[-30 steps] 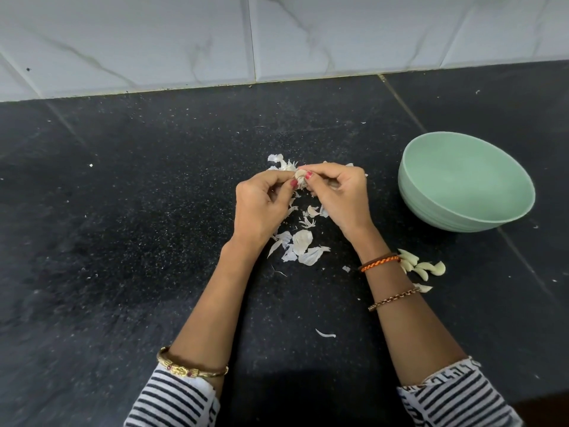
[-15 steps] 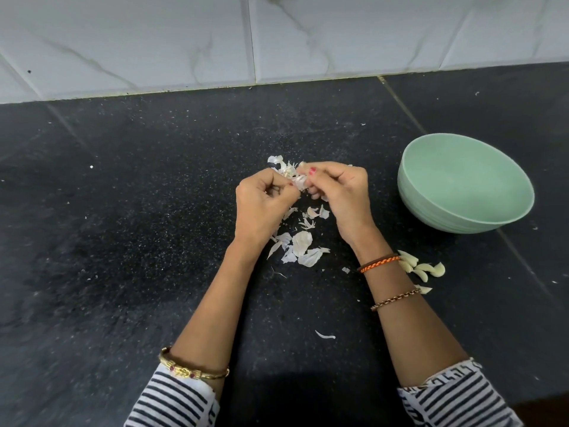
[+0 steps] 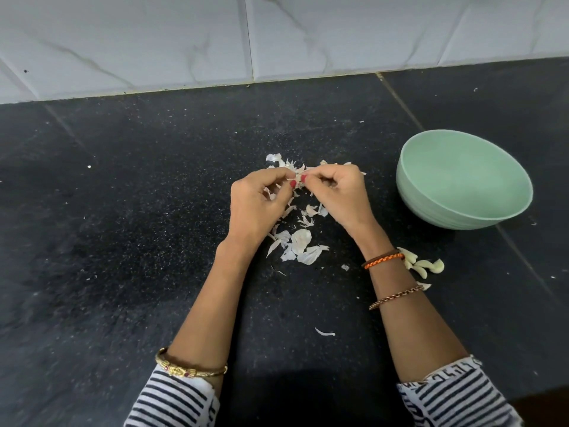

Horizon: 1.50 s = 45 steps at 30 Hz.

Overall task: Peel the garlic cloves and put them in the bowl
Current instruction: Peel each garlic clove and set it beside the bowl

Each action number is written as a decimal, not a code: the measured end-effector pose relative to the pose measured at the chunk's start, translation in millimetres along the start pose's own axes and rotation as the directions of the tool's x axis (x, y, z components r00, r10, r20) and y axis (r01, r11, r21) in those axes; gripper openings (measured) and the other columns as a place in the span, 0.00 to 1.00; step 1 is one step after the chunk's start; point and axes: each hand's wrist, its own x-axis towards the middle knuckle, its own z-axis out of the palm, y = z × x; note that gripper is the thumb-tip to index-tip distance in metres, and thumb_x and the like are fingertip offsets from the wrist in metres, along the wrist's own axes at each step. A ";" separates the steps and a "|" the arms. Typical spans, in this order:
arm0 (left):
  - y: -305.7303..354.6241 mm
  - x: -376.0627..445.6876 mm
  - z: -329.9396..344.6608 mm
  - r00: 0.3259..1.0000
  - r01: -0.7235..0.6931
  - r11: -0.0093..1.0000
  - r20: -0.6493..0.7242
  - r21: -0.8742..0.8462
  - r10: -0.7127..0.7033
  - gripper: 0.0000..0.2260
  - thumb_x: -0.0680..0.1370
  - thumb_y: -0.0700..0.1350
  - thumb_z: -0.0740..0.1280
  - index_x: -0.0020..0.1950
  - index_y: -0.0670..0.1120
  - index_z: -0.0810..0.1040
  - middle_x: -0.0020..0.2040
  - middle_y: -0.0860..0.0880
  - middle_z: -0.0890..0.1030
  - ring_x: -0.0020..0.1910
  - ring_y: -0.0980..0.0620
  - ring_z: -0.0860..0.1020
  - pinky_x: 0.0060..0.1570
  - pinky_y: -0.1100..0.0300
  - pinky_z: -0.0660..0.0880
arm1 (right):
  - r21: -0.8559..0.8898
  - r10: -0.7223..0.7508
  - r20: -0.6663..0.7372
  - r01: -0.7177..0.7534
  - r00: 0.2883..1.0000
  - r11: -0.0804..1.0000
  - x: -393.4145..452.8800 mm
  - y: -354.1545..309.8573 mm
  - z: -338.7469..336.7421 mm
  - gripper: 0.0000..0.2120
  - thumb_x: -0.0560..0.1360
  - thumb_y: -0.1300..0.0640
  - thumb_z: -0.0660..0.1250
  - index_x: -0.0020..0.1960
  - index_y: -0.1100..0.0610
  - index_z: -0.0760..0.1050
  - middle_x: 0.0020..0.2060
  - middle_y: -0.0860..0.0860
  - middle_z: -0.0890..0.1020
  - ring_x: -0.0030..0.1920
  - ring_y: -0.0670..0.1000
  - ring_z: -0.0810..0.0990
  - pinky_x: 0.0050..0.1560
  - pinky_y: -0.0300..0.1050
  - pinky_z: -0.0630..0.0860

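Over the black counter, my left hand [image 3: 255, 204] and my right hand [image 3: 341, 195] meet fingertip to fingertip, both pinching one small garlic clove [image 3: 296, 180] with papery skin on it. Most of the clove is hidden by my fingers. A pale green bowl [image 3: 505, 211] stands to the right of my right hand, tilted toward me, and looks empty. Several peeled cloves [image 3: 425, 265] lie on the counter beside my right wrist, below the bowl.
White garlic skins [image 3: 300, 245] are scattered on the counter under and between my hands, with more [image 3: 277, 160] just beyond my fingers and one scrap [image 3: 324, 332] nearer me. A white marble-tiled wall [image 3: 277, 35] closes off the far edge of the counter.
My hands stay together on the clove, with only small finger shifts as they work at its skin. The bowl and loose cloves have not moved.
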 end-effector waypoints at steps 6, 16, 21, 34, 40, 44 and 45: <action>1.0 0.4 -1.7 1.000 -0.015 0.999 0.019 0.044 0.014 0.08 0.72 0.41 0.66 0.43 0.39 0.83 0.37 0.50 0.81 0.35 0.55 0.76 0.37 0.67 0.71 | 0.036 -0.006 -0.013 0.006 1.000 0.999 0.1 1.8 -1.4 0.04 0.72 0.63 0.70 0.45 0.57 0.82 0.33 0.50 0.82 0.35 0.46 0.78 0.39 0.39 0.76; 4.5 0.1 -1.7 0.989 0.112 0.993 0.095 -0.023 -0.109 0.09 0.70 0.41 0.66 0.42 0.39 0.83 0.30 0.43 0.79 0.27 0.60 0.70 0.30 0.74 0.66 | -0.158 -0.163 -0.040 0.155 0.986 0.975 2.1 8.5 -0.9 0.04 0.70 0.67 0.70 0.43 0.62 0.83 0.37 0.48 0.81 0.35 0.38 0.77 0.40 0.28 0.73; 5.8 -0.9 -2.9 0.984 0.113 0.993 0.144 -0.033 -0.108 0.05 0.72 0.33 0.68 0.43 0.38 0.83 0.29 0.48 0.77 0.25 0.63 0.70 0.30 0.76 0.64 | -0.240 -0.282 -0.063 0.260 0.957 0.935 3.4 12.7 -2.7 0.04 0.69 0.68 0.70 0.40 0.61 0.83 0.36 0.50 0.82 0.35 0.41 0.77 0.41 0.28 0.72; 1.7 -1.3 -2.2 0.984 0.089 0.995 0.155 -0.034 -0.082 0.07 0.69 0.40 0.66 0.43 0.43 0.83 0.29 0.49 0.78 0.29 0.59 0.73 0.31 0.71 0.69 | -0.266 -0.349 -0.055 0.323 0.935 0.908 4.9 14.7 -3.7 0.04 0.68 0.66 0.70 0.38 0.61 0.83 0.35 0.52 0.83 0.37 0.44 0.79 0.41 0.34 0.74; 0.2 -2.0 -1.1 0.989 0.071 0.997 0.133 0.003 -0.071 0.08 0.67 0.39 0.65 0.39 0.39 0.83 0.29 0.39 0.77 0.28 0.56 0.69 0.31 0.64 0.69 | -0.302 -0.438 -0.019 0.413 0.899 0.859 6.0 17.1 -1.4 0.05 0.67 0.66 0.68 0.36 0.61 0.82 0.33 0.53 0.83 0.36 0.42 0.77 0.39 0.33 0.74; 1.7 -2.6 -1.7 0.988 0.067 0.998 0.141 0.000 -0.066 0.06 0.66 0.38 0.65 0.35 0.40 0.81 0.27 0.38 0.74 0.27 0.57 0.66 0.29 0.64 0.67 | -0.289 -0.488 0.009 0.470 0.873 0.834 6.0 16.7 -0.7 0.06 0.67 0.69 0.67 0.35 0.62 0.82 0.33 0.53 0.82 0.36 0.43 0.76 0.39 0.34 0.73; 2.6 -2.5 -1.6 0.987 0.089 0.995 0.138 -0.035 -0.084 0.05 0.67 0.38 0.65 0.35 0.40 0.81 0.26 0.40 0.74 0.27 0.57 0.66 0.29 0.65 0.67 | -0.272 -0.488 0.003 0.470 0.873 0.840 6.3 16.3 -1.2 0.06 0.67 0.69 0.68 0.35 0.62 0.82 0.33 0.52 0.81 0.37 0.42 0.76 0.40 0.32 0.73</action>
